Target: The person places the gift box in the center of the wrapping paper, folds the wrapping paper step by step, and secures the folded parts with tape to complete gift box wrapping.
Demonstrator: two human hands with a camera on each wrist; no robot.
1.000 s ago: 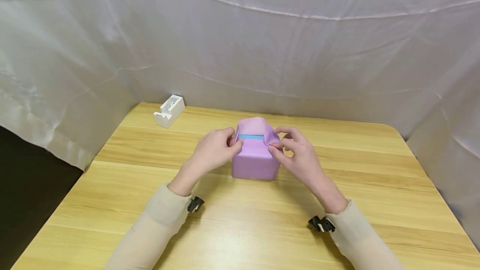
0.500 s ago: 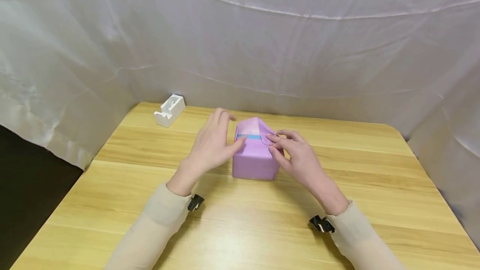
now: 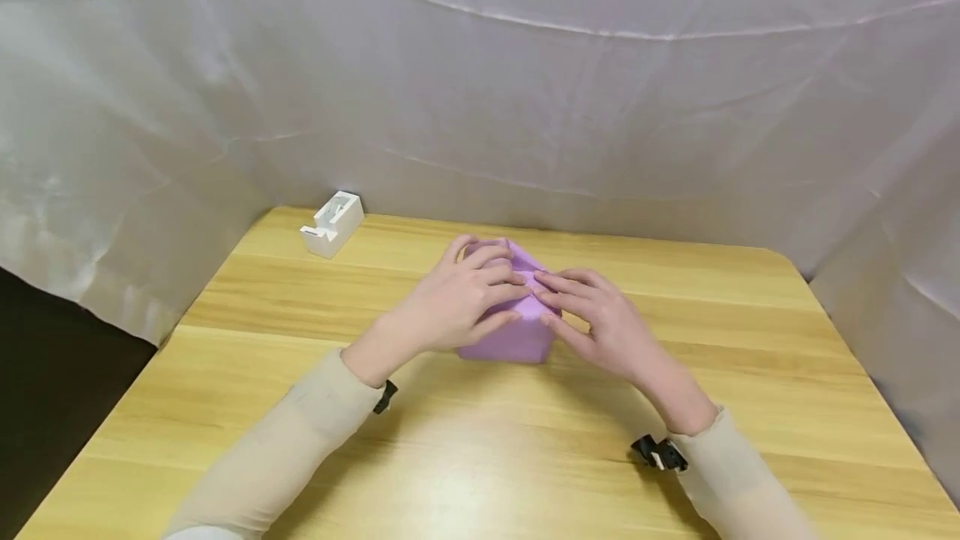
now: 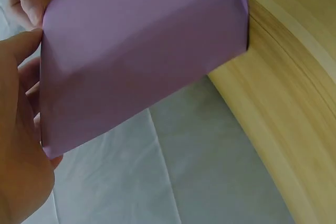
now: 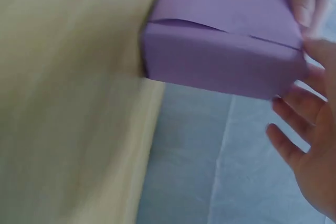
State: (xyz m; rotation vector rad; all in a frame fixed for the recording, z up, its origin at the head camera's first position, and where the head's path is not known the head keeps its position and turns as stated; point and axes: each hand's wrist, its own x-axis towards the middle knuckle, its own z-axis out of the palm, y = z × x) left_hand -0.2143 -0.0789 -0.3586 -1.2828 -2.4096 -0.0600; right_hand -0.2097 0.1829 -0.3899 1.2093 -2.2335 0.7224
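Note:
A purple box, which looks paper-covered, stands on the table with a raised fold at the back of its top. My left hand lies across the top from the left, its fingers spread and lightly bent over the folds. At the right top edge, my right hand touches the box with outstretched fingers, thumb lower toward the front. The left wrist view shows a smooth side of the purple box with fingers along its top edge. A slit runs along an edge of the purple box in the right wrist view.
A white tape dispenser sits at the table's back left. The wooden table has a curtain behind it and along its sides. Small black devices, one of them a wrist camera, are fixed at the cuffs.
My left hand let go of the left edge, lifted, and came down over the top, covering the blue strip. My right fingers have straightened from their pinch on the right fold.

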